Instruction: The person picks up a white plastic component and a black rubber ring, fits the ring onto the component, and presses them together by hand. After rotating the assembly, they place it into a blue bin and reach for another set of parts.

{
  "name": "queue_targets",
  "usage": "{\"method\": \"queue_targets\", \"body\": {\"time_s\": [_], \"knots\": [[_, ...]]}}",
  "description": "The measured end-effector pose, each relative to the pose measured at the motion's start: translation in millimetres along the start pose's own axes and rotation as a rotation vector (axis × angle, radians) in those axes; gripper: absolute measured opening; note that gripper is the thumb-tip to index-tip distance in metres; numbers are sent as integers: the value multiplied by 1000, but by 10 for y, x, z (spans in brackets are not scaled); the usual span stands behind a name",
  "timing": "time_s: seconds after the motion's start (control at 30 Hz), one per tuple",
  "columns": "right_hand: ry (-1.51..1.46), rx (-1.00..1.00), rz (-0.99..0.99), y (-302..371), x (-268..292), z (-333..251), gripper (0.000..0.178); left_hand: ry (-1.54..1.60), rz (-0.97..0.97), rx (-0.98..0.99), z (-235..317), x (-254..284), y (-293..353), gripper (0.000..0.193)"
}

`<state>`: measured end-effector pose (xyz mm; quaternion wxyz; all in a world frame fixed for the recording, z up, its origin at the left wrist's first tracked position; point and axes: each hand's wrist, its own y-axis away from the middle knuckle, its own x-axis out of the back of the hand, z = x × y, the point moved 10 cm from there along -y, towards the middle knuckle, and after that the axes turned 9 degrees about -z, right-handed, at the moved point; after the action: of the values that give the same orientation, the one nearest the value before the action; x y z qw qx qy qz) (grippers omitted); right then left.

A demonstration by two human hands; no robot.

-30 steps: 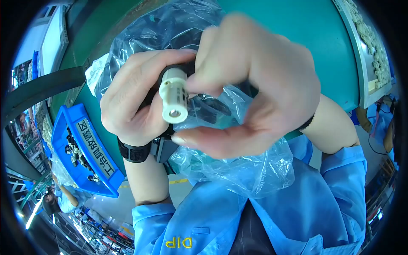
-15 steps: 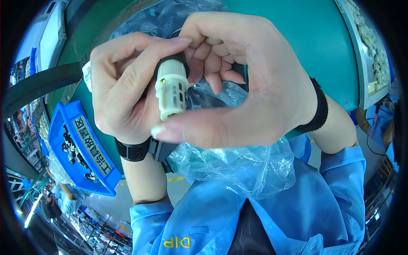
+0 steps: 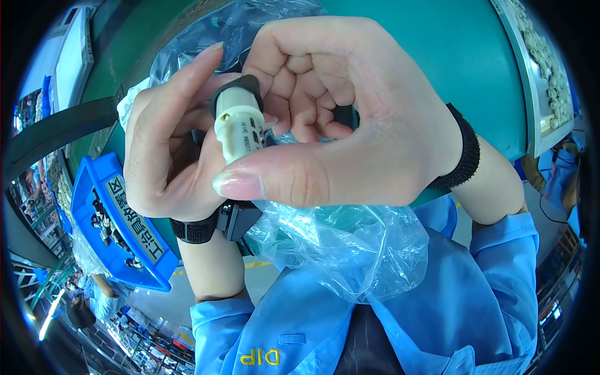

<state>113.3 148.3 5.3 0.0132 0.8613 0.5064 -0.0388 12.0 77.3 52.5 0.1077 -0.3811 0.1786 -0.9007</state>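
A cream plastic cylinder [image 3: 239, 128] with small dark slots and a black ring-like rubber cap [image 3: 240, 87] on its upper end is held tilted between my hands. My right hand [image 3: 400, 119] has its thumb across the cylinder's lower end, hiding it, and its curled forefinger by the black cap. Around the left side, my left hand [image 3: 165, 147] is curled against the cylinder, with one finger raised off the cap. Its inner fingers are partly hidden. Below my hands, a clear plastic bag [image 3: 350, 250] hangs in front of my chest.
A blue bin [image 3: 153, 275] with small black and white parts stands at the left. More clear plastic [image 3: 187, 47] lies beyond my hands on the green table [image 3: 462, 62]. A tray [image 3: 539, 134] of cream parts is at the far right. A dark curved bar [image 3: 62, 122] crosses the left.
The cylinder has shifted slightly left and turned, showing another side. A left finger has lifted off the black cap. My right thumb has moved up, covering more of the cylinder's lower end.
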Motion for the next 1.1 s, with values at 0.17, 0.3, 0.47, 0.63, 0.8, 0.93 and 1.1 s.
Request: {"method": "queue_targets", "body": {"time_s": [0.17, 0.3, 0.47, 0.63, 0.8, 0.93, 1.1], "knots": [[25, 4, 0, -22, 19, 30, 41, -1, 19, -3, -89, -7, 13, 44], [6, 110, 35, -15, 19, -32, 42, -94, 45, -80, -25, -2, 2, 38], [29, 115, 16, -26, 22, -39, 42, 157, 59, -268, 5, -21, -3, 26], [20, 47, -34, -25, -17, 6, 41, 47, -21, -212, 34, -16, -24, 27], [-98, 39, -60, -42, -70, 127, 43, -117, -130, -123, -5, -56, -42, 31], [-135, -3, -96, -55, -79, 185, 44, -26, -108, -197, -5, -68, -62, 28], [33, -161, -127, -16, -18, 67, 40, -14, -98, -251, 42, -64, -54, 26]]}}
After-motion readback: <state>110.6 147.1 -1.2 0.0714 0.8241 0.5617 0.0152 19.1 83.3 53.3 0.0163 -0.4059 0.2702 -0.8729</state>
